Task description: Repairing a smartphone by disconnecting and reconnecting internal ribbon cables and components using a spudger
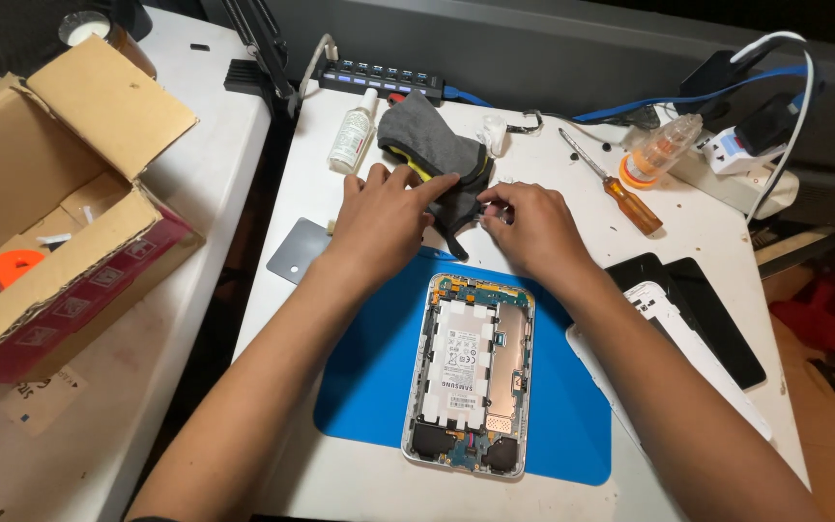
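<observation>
An opened tablet (469, 372) lies face down on a blue mat (369, 377), its battery and circuit boards exposed. Beyond it, my left hand (379, 217) rests on a grey glove with yellow trim (432, 150), fingertips touching the fabric. My right hand (529, 227) is beside it, thumb and forefinger pinched together at the glove's dark edge; whether they hold a small part or the fabric is too small to tell.
A white spray bottle (353, 132), an orange-handled screwdriver (616, 188), a clear bottle with orange cap (659, 150), a USB hub (379, 77), a grey metal plate (300, 249), a white back cover on dark panels (688, 329), and an open cardboard box (45, 193) on the left table.
</observation>
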